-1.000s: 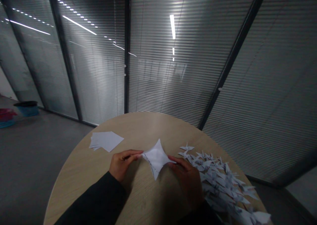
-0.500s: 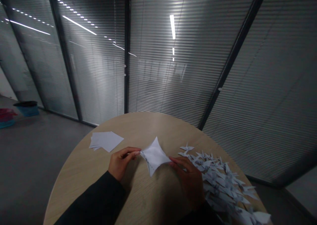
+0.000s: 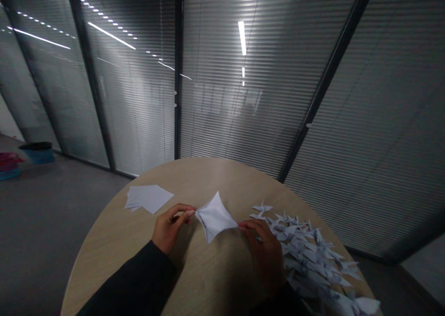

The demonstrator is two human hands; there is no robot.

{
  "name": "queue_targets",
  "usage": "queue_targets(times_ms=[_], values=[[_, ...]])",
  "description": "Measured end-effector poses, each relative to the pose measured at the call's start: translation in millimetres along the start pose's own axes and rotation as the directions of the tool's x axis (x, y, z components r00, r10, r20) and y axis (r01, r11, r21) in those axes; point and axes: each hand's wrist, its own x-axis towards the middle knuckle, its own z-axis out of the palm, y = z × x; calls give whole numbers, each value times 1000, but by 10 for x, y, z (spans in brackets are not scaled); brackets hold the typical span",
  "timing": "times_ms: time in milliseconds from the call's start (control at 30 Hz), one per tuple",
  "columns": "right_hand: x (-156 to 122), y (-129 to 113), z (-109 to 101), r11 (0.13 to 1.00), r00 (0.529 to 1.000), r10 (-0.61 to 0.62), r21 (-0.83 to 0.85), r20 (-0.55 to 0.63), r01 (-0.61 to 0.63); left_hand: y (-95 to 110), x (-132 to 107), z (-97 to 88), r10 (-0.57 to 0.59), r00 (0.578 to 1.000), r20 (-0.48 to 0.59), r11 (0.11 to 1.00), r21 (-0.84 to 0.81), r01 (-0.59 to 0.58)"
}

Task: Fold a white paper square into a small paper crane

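Between my two hands is a white sheet of paper, bent into a four-pointed shape with its corners drawn out. My left hand pinches its left corner between thumb and fingers. At the opposite corner, the fingertips of my right hand are closed on the paper. Dark marks show along the lower left edge of the sheet. Close by my right hand lies a pile of folded paper cranes, partly hidden behind that hand and sleeve.
A small stack of white paper sheets lies at the left of the round wooden table. Glass partitions with blinds stand just beyond the table. On the floor at far left are a blue bin and a red-and-blue container.
The paper has shifted slightly left, and its lower point has risen a little. Both hands keep their pinch, having moved only slightly left.
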Motion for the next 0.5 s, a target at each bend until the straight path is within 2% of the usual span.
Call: queue_targets(times_ms=[200, 400, 500], values=[[-27, -13, 42, 994, 995, -102, -32, -24, 101, -34, -2, 9, 52, 999, -2, 999, 10, -52], [-65, 6, 120, 988, 986, -146, -30, 86, 149, -28, -31, 42, 60, 997, 40, 998, 30, -61], [-90, 20, 155, 979, 981, -179, -83, 77, 185, -31, -46, 56, 84, 994, 74, 995, 38, -87]])
